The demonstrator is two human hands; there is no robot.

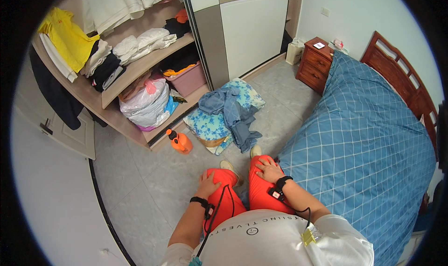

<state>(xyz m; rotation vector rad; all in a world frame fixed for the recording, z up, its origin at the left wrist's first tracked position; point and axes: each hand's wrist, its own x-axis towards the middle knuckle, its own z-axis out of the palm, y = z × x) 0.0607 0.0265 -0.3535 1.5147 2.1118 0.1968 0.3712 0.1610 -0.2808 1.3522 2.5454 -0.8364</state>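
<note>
My left hand [206,185] rests on my left knee, its fingers lying over the red trousers [225,193]. On the other knee lies my right hand [269,170], flat with its fingers spread. Neither hand holds anything. Each wrist wears a black strap with a small device and a cable. On the floor beyond my feet is a blue-and-white floral folded bundle [205,122], with crumpled blue denim clothing [235,119] draped over it. An orange spray bottle [181,142] with a black top stands left of the bundle.
An open wardrobe shelf [140,70] at the far left holds folded clothes, a stuffed plastic bag [148,105] and a pink bin [189,81]. The bed [354,158] with a blue checked cover fills the right side. A brown nightstand [315,65] stands beyond it.
</note>
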